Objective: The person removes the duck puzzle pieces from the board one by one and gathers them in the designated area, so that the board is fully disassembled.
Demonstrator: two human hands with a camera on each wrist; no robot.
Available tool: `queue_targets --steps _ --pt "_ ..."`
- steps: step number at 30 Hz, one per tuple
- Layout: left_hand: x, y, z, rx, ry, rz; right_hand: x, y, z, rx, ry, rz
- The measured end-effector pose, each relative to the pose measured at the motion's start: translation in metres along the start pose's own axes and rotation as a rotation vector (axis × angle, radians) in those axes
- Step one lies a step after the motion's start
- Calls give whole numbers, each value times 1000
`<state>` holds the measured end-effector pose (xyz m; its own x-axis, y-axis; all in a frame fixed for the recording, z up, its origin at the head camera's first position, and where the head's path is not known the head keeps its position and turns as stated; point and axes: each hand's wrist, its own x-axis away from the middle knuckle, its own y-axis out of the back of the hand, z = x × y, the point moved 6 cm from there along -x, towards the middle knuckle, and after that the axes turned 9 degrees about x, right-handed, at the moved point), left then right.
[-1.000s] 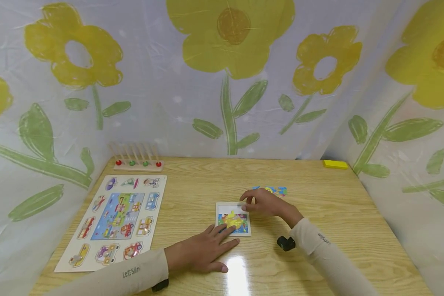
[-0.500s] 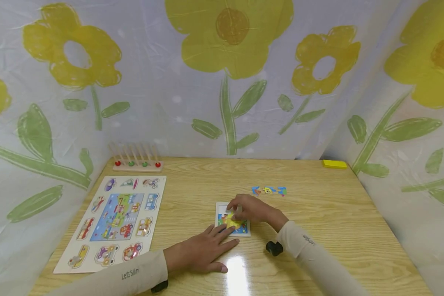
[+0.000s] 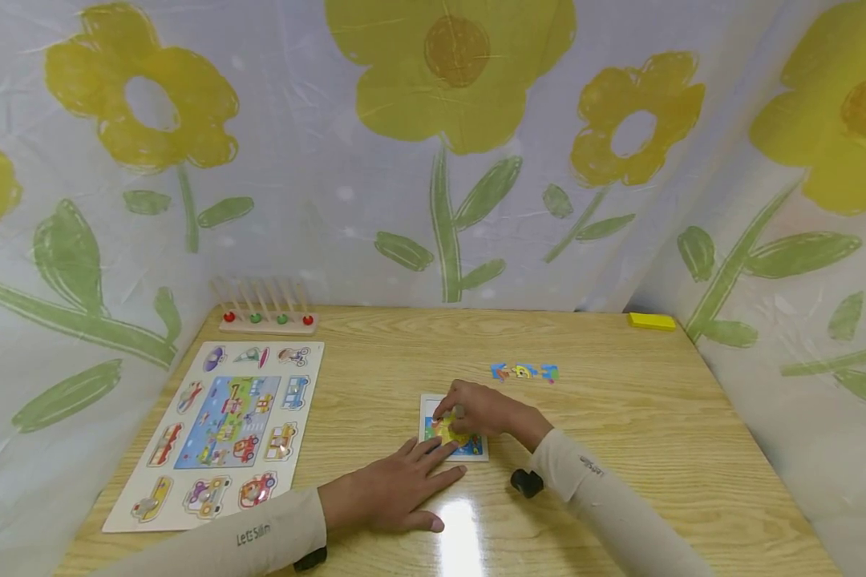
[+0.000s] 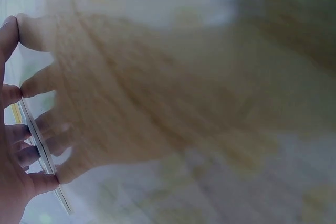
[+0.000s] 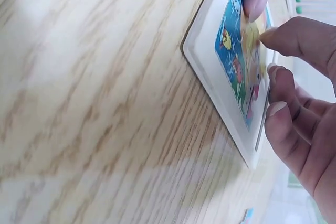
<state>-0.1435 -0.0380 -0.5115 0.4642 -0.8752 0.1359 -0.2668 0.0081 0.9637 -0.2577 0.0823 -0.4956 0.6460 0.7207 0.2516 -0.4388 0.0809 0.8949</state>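
A small white-framed jigsaw puzzle (image 3: 424, 413) with a yellow duck picture lies on the table, its top strip bare of pieces. My left hand (image 3: 397, 487) lies flat with spread fingers, the fingertips over the puzzle's lower left part. Bent fingers of my right hand (image 3: 479, 410) reach over the puzzle's upper half. In the right wrist view the right thumb (image 5: 294, 40) touches the picture, and the other fingertips are at the frame's far side; no loose piece shows between them. Beyond lie three loose jigsaw pieces (image 3: 525, 371) in a row.
A large vehicle peg puzzle board (image 3: 305, 409) lies on the left. Behind it stands a wooden peg rack (image 3: 269, 326) with red and green beads. A yellow block (image 3: 652, 321) sits at the back right corner. Flower-printed curtains (image 3: 317, 200) enclose the wooden table (image 3: 621, 401).
My right hand has moved left and slightly down, from the frame's upper right corner onto the picture, uncovering the loose pieces behind. My left hand has stayed in place.
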Motion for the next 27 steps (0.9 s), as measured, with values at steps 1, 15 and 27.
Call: queue_targets --steps 1,15,27 --pt "0 0 0 -4 -3 -4 0 0 1 2 2 -2" --pt "1 4 2 -15 -26 -28 -4 5 5 0 4 -31" --pt "2 1 1 48 -8 2 -3 2 8 -17 -10 -30"
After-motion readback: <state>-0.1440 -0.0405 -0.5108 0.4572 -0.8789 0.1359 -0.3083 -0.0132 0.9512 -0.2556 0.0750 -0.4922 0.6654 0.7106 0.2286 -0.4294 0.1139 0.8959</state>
